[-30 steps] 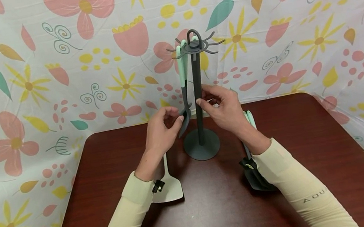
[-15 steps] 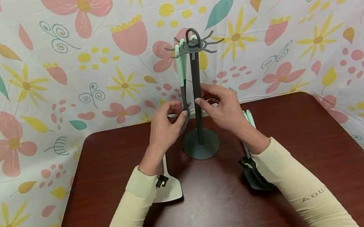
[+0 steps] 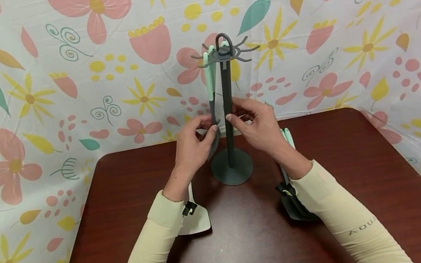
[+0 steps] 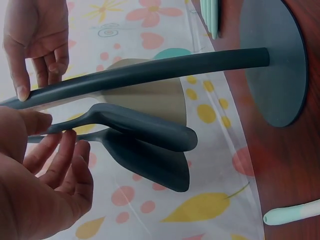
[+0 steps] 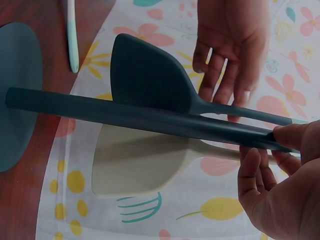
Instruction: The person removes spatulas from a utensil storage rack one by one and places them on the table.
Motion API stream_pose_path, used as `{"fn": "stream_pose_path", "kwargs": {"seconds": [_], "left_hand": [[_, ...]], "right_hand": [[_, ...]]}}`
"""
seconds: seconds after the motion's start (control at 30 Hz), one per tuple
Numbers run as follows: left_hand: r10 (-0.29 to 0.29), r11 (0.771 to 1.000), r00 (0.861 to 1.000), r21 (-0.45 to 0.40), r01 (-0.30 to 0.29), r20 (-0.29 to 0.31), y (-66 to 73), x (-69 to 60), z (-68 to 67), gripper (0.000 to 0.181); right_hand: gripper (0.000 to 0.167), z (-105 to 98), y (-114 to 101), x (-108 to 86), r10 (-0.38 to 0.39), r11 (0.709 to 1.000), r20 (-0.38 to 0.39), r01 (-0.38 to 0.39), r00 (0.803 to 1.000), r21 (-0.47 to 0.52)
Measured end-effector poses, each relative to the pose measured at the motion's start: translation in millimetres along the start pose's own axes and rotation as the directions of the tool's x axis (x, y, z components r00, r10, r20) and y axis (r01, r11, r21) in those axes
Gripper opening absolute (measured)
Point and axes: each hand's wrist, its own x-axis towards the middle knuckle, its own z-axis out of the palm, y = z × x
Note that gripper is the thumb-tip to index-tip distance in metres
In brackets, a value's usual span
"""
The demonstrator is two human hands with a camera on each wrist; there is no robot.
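Note:
A dark grey utensil stand (image 3: pixel 231 144) stands upright with a round base and a ring of hooks. My right hand (image 3: pixel 255 120) grips its pole between thumb and fingers. Left of the pole, my left hand (image 3: pixel 194 145) pinches the neck of a hanging dark utensil with a curved head (image 4: pixel 145 127); its mint handle (image 3: pixel 209 78) hangs from a hook. Close behind it hangs a dark turner (image 5: pixel 145 75). A beige turner (image 5: pixel 135 165) also hangs, on the far side of the pole. My left hand partly hides the utensil heads in the head view.
On the brown table (image 3: pixel 246 243), a white turner (image 3: pixel 196 221) lies under my left forearm. Dark utensils (image 3: pixel 295 207) with mint handles lie under my right forearm. A flower-printed cloth (image 3: pixel 118 104) hangs behind the table.
My left hand has moved slightly right and up, from beside the curved utensil's head to its neck, which it now pinches. My right hand stays on the pole.

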Motion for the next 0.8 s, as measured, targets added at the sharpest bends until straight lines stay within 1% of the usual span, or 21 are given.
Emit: {"fn": "stream_pose_path", "kwargs": {"seconds": [0.13,0.33,0.5,0.8], "left_hand": [[-0.014,1.000,1.000,-0.021,0.014,-0.018,1.4,0.3,1.9,0.024],[-0.016,0.998,1.000,-0.064,0.014,-0.022,3.0,2.1,4.4,0.020],[-0.009,0.996,1.000,-0.084,0.007,-0.022,2.6,1.8,5.2,0.018],[0.013,0.996,1.000,-0.092,-0.015,-0.023,1.0,-0.8,5.7,0.016]], "right_hand": [[0.033,-0.9,-0.2,-0.4,-0.001,1.000,0.001,0.001,1.000,0.002],[0.033,-0.6,-0.4,-0.5,-0.010,1.000,0.001,0.010,1.000,0.005],[0.033,0.1,-0.4,-0.6,-0.003,1.000,0.000,0.003,1.000,-0.003],[0.032,0.2,0.0,-0.8,0.008,1.000,0.001,-0.008,1.000,-0.001]]}}
